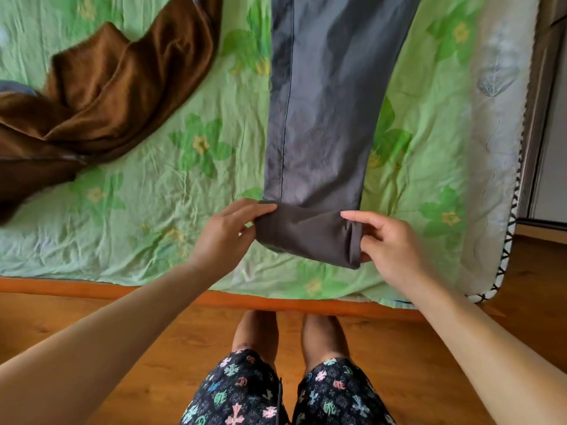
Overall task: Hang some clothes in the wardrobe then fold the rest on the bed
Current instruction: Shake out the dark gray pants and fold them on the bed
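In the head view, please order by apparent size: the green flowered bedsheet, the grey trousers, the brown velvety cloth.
1. green flowered bedsheet
2. grey trousers and brown velvety cloth: too alike to rank; the frame edge cuts both.

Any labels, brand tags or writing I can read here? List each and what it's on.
No readable text anywhere.
On the grey trousers: no tag or label showing.
On the brown garment: none.
On the green sheet: flower print only.
On the shorts: cross-shaped motifs, not letters.

No readable text, labels or numbers anywhere.
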Demonstrator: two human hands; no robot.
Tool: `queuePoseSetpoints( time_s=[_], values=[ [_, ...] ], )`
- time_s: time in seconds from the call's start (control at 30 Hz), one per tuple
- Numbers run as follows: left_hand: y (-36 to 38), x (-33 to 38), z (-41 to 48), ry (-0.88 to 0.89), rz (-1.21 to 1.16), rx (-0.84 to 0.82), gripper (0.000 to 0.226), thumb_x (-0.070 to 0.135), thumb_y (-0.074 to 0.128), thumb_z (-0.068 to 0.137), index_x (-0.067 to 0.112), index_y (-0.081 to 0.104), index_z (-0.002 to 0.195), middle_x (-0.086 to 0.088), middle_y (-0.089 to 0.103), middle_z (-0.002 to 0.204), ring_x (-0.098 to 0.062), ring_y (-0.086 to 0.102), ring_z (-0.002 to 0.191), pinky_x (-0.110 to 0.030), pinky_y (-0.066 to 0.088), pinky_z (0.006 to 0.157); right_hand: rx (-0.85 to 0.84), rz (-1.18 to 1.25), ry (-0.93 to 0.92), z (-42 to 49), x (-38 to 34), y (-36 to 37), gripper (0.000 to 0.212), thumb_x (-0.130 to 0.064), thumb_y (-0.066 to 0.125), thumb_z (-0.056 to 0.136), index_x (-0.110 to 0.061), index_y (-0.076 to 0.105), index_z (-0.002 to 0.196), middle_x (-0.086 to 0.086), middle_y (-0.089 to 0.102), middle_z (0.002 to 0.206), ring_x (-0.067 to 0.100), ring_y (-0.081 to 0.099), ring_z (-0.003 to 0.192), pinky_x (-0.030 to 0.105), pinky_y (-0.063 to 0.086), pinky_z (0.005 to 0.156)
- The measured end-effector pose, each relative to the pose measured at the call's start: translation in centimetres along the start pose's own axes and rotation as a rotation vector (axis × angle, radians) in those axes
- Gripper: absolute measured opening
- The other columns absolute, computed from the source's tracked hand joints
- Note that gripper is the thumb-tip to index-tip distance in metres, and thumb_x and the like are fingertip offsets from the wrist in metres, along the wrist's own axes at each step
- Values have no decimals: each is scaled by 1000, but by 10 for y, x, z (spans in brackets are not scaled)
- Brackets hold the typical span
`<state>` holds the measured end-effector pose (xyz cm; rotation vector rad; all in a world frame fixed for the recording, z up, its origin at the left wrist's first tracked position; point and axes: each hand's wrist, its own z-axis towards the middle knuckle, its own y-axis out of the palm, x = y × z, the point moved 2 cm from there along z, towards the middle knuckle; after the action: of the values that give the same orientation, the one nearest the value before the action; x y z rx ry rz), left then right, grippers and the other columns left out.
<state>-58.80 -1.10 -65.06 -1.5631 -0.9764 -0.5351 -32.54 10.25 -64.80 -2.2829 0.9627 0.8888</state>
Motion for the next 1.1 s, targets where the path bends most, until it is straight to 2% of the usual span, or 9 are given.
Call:
queuePoseSetpoints(
  time_s=[0.1, 0.2, 0.37, 0.43, 0.53, 0.7, 0.83, 1.0, 1.1],
  values=[
    [-13, 12, 33, 64, 144, 109, 46, -19, 59, 74, 7, 77, 107, -12, 57, 107, -18, 57, 95, -30, 51, 80, 111, -316, -308, 20, -29, -10, 50, 14, 65, 78, -30, 76, 98, -8, 66, 102, 7, 63, 92, 25, 51, 84],
    [-35, 31, 66, 64, 25, 80, 38, -20, 57, 73, 2, 75, 98, -10, 61, 108, -21, 60, 102, -34, 50, 91, 103, -223, -420, 32, -68, -28, 24, 2, 77, 77, -21, 74, 85, 7, 64, 110, 16, 61, 102, 27, 46, 92],
    [-87, 73, 155, -92, -558, -51, 30, 5, 55, 93, 25, 72, 76, 13, 67, 71, 0, 59, 67, -17, 48, 60, -208, 413, -163, 81, -149, -62, 15, -36, 72, 68, -24, 78, 75, -1, 69, 71, 12, 64, 60, 24, 49, 51],
    [-87, 72, 210, -285, -762, 21, 24, 9, 55, 99, 17, 74, 87, 7, 73, 75, -6, 67, 65, -20, 54, 56, -191, 522, -10, 131, -170, -64, 25, -42, 75, 78, -21, 81, 88, 5, 78, 93, 22, 75, 80, 34, 58, 60],
    [-58, 50, 248, -660, -957, -119, 37, 35, 51, 104, 6, 68, 120, -9, 75, 110, -22, 72, 97, -36, 61, 83, -154, 617, 216, 186, -157, -50, 48, -52, 51, 99, -15, 73, 119, 8, 76, 114, 22, 73, 103, 39, 61, 80],
    [-8, -11, 208, -781, -787, -164, 30, 14, 64, 97, -2, 65, 123, -14, 74, 114, -21, 73, 98, -35, 60, 85, -143, 524, 317, 186, -79, -35, 55, -28, 71, 82, 0, 65, 128, 14, 76, 110, 25, 74, 100, 37, 62, 80],
    [7, -31, 184, -756, -715, -158, 22, 11, 63, 98, 6, 67, 119, -16, 72, 117, -27, 68, 106, -45, 54, 96, -24, 396, 264, 183, -48, -33, 25, -5, 68, 90, -2, 70, 115, 10, 78, 100, 22, 75, 93, 35, 57, 90],
    [13, -29, 181, -702, -589, -99, 18, 9, 54, 103, 10, 67, 116, 4, 74, 83, -7, 68, 72, -20, 51, 62, 42, 348, 241, 190, -38, -29, 7, -9, 64, 97, -12, 71, 98, 4, 77, 101, 21, 73, 97, 39, 54, 95],
    [20, -30, 168, -719, -530, -93, 19, 10, 55, 103, 10, 68, 116, -1, 76, 89, -11, 71, 78, -25, 56, 68, 58, 274, 267, 184, -22, -26, 10, -19, 64, 99, -13, 72, 101, 9, 77, 107, 26, 72, 102, 43, 55, 97]
  ],
)
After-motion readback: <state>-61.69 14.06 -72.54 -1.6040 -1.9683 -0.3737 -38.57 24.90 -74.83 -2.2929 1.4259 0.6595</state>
